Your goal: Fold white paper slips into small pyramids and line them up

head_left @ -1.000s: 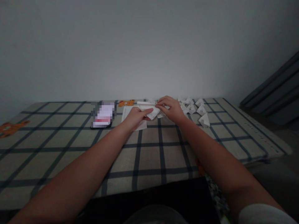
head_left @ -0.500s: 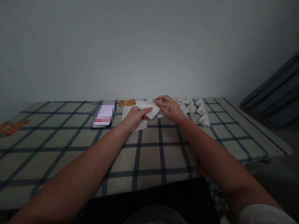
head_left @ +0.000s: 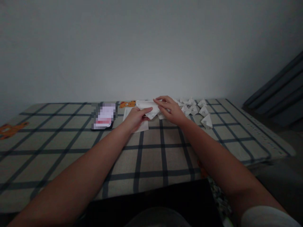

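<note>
Between my hands is a folded white sheet of paper (head_left: 148, 104), held just above the table, its lower edge coming to a point. My left hand (head_left: 136, 118) grips its left part, thumb on top and fingers underneath. My right hand (head_left: 169, 109) closes on the right part of the same paper, with fingertips along its upper edge. Beneath my left hand lie flat white sheets (head_left: 143, 126), partly hidden by the wrist. Several small folded paper pieces (head_left: 194, 109) sit just right of my right hand; some are hidden behind it.
A phone (head_left: 104, 116), its screen blurred, lies left of my hands. The checked tablecloth (head_left: 151, 157) with bear prints covers the table, which meets a plain wall (head_left: 151, 50). Dark folded fabric (head_left: 279, 91) hangs at the right.
The paper's upper edge has tilted up slightly and bends a little more at the left. Both hands have shifted slightly to the left, still on the paper.
</note>
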Motion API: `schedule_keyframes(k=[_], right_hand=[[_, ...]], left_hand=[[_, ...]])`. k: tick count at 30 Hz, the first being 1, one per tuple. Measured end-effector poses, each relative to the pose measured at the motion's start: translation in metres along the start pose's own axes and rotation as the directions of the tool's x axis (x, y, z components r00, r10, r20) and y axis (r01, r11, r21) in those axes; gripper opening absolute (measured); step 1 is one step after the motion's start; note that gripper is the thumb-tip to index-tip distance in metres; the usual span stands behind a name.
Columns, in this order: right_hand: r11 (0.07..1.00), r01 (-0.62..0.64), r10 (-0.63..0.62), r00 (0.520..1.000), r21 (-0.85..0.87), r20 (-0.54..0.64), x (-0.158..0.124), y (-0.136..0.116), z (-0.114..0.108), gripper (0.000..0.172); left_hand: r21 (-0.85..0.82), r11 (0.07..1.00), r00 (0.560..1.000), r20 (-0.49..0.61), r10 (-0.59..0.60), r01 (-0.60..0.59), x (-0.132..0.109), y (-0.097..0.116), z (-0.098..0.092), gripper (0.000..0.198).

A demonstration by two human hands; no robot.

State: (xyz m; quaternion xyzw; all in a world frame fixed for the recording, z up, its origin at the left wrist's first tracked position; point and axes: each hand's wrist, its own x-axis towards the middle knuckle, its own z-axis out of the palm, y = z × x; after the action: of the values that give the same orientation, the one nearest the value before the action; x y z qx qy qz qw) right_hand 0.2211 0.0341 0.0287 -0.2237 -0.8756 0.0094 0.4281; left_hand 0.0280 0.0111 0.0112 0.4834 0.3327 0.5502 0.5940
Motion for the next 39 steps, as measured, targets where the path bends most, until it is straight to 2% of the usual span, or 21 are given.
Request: schedule_keyframes(k=[5, 11, 14, 18, 23, 30, 36, 39], right_hand=[[1.0, -0.012, 0.012, 1.0, 0.015, -0.019, -0.0011, 0.0015, 0.0016, 0.036], [0.994, -0.091, 0.096, 0.993, 0.067, -0.075, 0.0003, 0.0009, 0.0033, 0.018], [0.994, -0.081, 0.086, 0.994, 0.076, -0.061, 0.0005, 0.0004, 0.0037, 0.014], [0.994, -0.052, 0.057, 0.998, 0.096, -0.04, -0.0004, 0.0023, 0.0042, 0.013], [0.99, -0.081, 0.082, 0.997, 0.119, -0.001, -0.0012, 0.0035, 0.0033, 0.014], [0.994, -0.087, 0.084, 0.996, 0.073, 0.042, -0.0011, 0.0021, 0.0044, 0.017], [0.994, -0.1, 0.098, 0.995, 0.046, 0.035, -0.0015, 0.0017, 0.0038, 0.02], [0.995, -0.088, 0.085, 0.995, 0.049, 0.053, -0.0005, -0.0004, 0.0025, 0.022]], left_hand=[[0.046, 0.999, 1.0, -0.02, 0.004, -0.003, 0.0, -0.0005, -0.0003, 0.035], [0.151, 0.988, 1.0, 0.013, 0.006, -0.008, 0.0003, -0.003, 0.0002, 0.04], [0.16, 0.987, 1.0, 0.019, 0.013, -0.016, 0.0008, -0.0039, 0.0003, 0.038], [0.141, 0.99, 1.0, 0.003, 0.026, -0.027, 0.0022, -0.0051, -0.0007, 0.035], [0.092, 0.996, 1.0, -0.007, 0.008, -0.007, 0.0032, -0.0059, -0.0007, 0.031], [-0.128, 0.991, 0.999, 0.01, -0.039, 0.04, -0.0005, 0.002, 0.0014, 0.029], [-0.048, 0.999, 0.998, 0.07, -0.001, 0.004, -0.0019, 0.0012, 0.0042, 0.033], [-0.007, 1.0, 1.0, 0.0, 0.005, -0.005, 0.0011, -0.0037, 0.0039, 0.04]])
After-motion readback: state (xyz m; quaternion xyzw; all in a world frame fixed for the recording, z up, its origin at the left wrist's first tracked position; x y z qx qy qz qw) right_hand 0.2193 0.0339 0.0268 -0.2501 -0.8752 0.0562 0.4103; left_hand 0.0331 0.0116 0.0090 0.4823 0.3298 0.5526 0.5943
